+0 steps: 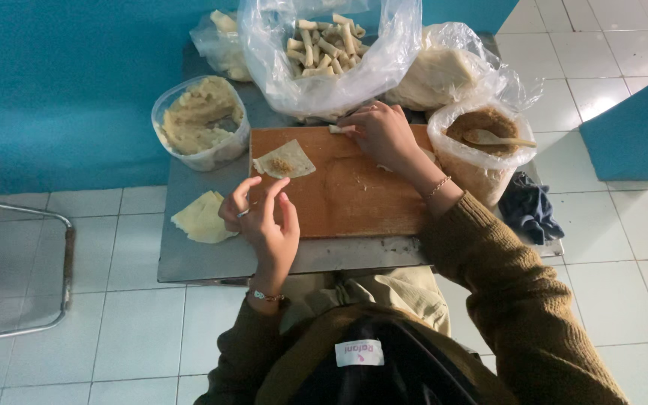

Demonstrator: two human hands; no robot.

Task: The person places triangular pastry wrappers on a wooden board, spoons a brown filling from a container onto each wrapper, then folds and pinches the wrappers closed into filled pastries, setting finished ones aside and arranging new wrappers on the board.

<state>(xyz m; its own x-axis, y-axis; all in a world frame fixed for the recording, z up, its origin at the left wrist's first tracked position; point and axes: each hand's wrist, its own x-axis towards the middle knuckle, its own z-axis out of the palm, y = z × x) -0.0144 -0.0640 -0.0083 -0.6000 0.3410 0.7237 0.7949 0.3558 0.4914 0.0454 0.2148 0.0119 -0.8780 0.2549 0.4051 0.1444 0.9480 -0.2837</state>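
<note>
A wooden cutting board [339, 195] lies on a small metal table [196, 259]. On its far left corner rests a thin square wrapper [285, 160] with a dab of brown filling in the middle. My left hand [262, 221] hovers over the board's left edge, fingers apart and empty, just short of the wrapper. My right hand [378, 133] reaches to the board's far edge and pinches a small rolled pastry [339, 129]. Behind it an open plastic bag [331, 56] holds several finished rolls.
A clear tub of pale paste [201, 120] stands at the table's left. A stack of wrappers [202, 217] lies left of the board. A bag-lined container of brown filling with a spoon [485, 142] is at right, beside a dark cloth [528, 210]. A metal chair frame [16, 270] stands on the tiled floor.
</note>
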